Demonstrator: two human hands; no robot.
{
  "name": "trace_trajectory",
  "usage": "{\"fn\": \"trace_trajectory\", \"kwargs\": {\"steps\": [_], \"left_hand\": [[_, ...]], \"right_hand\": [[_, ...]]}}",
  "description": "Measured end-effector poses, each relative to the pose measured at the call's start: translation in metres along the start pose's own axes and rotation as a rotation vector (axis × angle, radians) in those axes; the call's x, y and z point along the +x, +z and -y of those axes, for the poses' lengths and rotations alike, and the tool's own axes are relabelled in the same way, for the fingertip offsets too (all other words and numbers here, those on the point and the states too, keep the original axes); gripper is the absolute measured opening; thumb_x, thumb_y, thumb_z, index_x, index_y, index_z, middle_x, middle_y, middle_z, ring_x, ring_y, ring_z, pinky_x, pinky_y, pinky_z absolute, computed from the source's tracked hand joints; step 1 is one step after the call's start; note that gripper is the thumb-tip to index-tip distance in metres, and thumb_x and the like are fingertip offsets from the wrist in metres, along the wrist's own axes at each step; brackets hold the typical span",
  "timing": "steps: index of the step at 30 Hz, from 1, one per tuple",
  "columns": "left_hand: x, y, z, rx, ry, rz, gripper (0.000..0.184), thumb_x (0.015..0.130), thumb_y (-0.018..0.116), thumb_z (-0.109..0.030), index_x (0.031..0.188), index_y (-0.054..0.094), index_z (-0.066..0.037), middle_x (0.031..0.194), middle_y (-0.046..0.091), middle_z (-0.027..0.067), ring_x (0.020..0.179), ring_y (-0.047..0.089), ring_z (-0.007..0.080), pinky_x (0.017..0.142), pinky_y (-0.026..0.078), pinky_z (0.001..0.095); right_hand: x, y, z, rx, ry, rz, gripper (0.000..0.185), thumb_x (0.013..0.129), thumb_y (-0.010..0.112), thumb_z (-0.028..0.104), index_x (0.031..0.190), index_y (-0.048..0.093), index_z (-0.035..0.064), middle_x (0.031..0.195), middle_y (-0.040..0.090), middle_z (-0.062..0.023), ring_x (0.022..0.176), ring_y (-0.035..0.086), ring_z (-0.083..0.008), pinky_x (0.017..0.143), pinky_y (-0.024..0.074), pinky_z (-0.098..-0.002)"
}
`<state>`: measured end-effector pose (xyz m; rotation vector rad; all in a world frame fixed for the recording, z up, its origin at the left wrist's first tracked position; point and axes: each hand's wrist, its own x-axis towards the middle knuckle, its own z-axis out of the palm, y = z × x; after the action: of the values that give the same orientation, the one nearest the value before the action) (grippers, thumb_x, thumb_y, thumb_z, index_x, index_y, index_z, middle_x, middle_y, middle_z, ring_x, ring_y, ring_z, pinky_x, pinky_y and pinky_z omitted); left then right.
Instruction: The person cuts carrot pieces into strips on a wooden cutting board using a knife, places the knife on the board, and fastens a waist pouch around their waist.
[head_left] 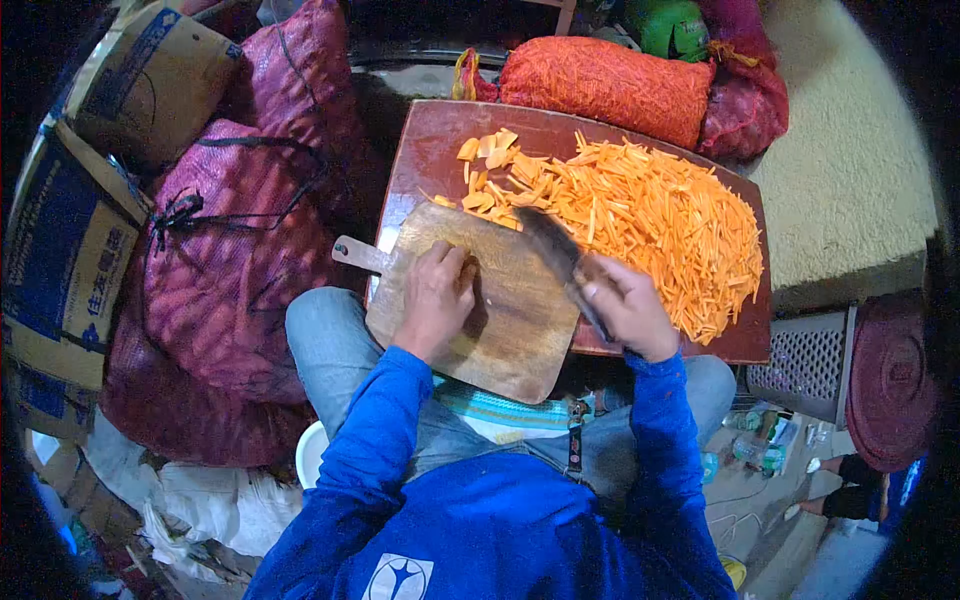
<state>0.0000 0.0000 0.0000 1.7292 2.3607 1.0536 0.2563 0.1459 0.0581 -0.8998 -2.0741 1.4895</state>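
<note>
A wooden cutting board [525, 310] with a short handle lies across my lap and the near edge of the red-brown table [425, 140]. My left hand [437, 295] rests on the board's left part with its fingers curled; whatever they may hold is hidden. In my right hand [632, 308] is a knife [550, 243] with a broad dark blade, raised over the board's right edge and slightly blurred. Beyond the board spreads a large heap of carrot sticks [665, 225]. Some flat carrot slices [487, 150] lie at the heap's left end.
Red mesh sacks [230, 270] bulge on the left beside cardboard boxes [65, 260]. A full orange-red mesh sack [605, 88] lies behind the table. At right are a pale wall [845, 150], a grey plastic crate [800, 365] and a dark red lid [888, 380]. Another person's legs [845, 490] show at lower right.
</note>
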Motion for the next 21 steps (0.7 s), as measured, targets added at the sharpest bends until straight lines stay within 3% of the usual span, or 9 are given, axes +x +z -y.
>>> {"fn": "trace_trajectory", "kwargs": {"steps": [2, 5, 6, 9, 12, 16, 21], "left_hand": [[0.012, -0.005, 0.011, -0.038, 0.012, -0.075, 0.015, 0.084, 0.073, -0.007, 0.098, 0.069, -0.002, 0.092, 0.064, 0.0179, 0.087, 0.064, 0.0415, 0.079, 0.049, 0.0529], [0.061, 0.009, 0.012, -0.049, 0.027, -0.028, 0.019, 0.082, 0.073, -0.007, 0.100, 0.070, -0.001, 0.097, 0.065, 0.0197, 0.091, 0.065, 0.0428, 0.080, 0.051, 0.0529], [0.075, 0.017, 0.022, -0.007, 0.126, -0.111, 0.025, 0.081, 0.075, -0.007, 0.104, 0.071, -0.002, 0.103, 0.066, 0.0221, 0.096, 0.066, 0.0436, 0.083, 0.052, 0.0531], [0.123, 0.021, 0.030, 0.051, 0.121, 0.015, 0.031, 0.080, 0.075, -0.007, 0.111, 0.071, -0.002, 0.108, 0.067, 0.0233, 0.102, 0.066, 0.0435, 0.089, 0.054, 0.0532], [0.159, 0.029, 0.027, 0.163, 0.112, -0.030, 0.037, 0.080, 0.075, -0.010, 0.117, 0.071, -0.003, 0.110, 0.068, 0.0232, 0.105, 0.067, 0.0434, 0.093, 0.054, 0.0532], [0.195, 0.061, 0.065, 0.220, -0.037, 0.153, 0.036, 0.079, 0.073, -0.012, 0.113, 0.071, -0.004, 0.114, 0.069, 0.0275, 0.109, 0.066, 0.0463, 0.096, 0.054, 0.0522], [0.202, 0.081, 0.083, 0.170, 0.021, 0.080, 0.036, 0.077, 0.072, -0.010, 0.112, 0.072, -0.003, 0.110, 0.071, 0.0268, 0.106, 0.068, 0.0464, 0.094, 0.055, 0.0527]], "right_hand": [[-0.003, 0.017, 0.001, -0.301, -0.041, 0.246, 0.028, 0.096, 0.067, 0.021, 0.120, 0.066, 0.0054, 0.077, 0.063, -0.0208, 0.068, 0.066, -0.0341, 0.066, 0.0524, -0.0448], [-0.002, 0.003, -0.007, -0.241, -0.132, 0.195, 0.026, 0.095, 0.067, 0.021, 0.116, 0.065, 0.0055, 0.072, 0.058, -0.0213, 0.063, 0.061, -0.0371, 0.063, 0.0499, -0.0462], [-0.001, -0.001, -0.005, -0.228, -0.073, 0.232, 0.027, 0.095, 0.067, 0.022, 0.117, 0.066, 0.0056, 0.076, 0.062, -0.0230, 0.068, 0.064, -0.0400, 0.065, 0.0516, -0.0470], [0.003, -0.005, -0.010, -0.291, -0.032, 0.287, 0.036, 0.096, 0.066, 0.019, 0.129, 0.066, 0.0035, 0.087, 0.069, -0.0229, 0.075, 0.069, -0.0348, 0.074, 0.0558, -0.0407], [0.004, -0.007, -0.012, -0.288, -0.066, 0.271, 0.037, 0.096, 0.067, 0.020, 0.129, 0.066, 0.0041, 0.087, 0.071, -0.0226, 0.075, 0.070, -0.0349, 0.073, 0.0563, -0.0414], [0.003, -0.006, -0.017, -0.249, -0.133, 0.215, 0.037, 0.096, 0.068, 0.021, 0.129, 0.067, 0.0038, 0.088, 0.071, -0.0221, 0.076, 0.070, -0.0345, 0.074, 0.0561, -0.0417], [0.007, -0.012, -0.013, -0.214, -0.028, 0.279, 0.037, 0.095, 0.068, 0.021, 0.128, 0.067, 0.0032, 0.086, 0.069, -0.0207, 0.076, 0.068, -0.0296, 0.076, 0.0551, -0.0402]]}}
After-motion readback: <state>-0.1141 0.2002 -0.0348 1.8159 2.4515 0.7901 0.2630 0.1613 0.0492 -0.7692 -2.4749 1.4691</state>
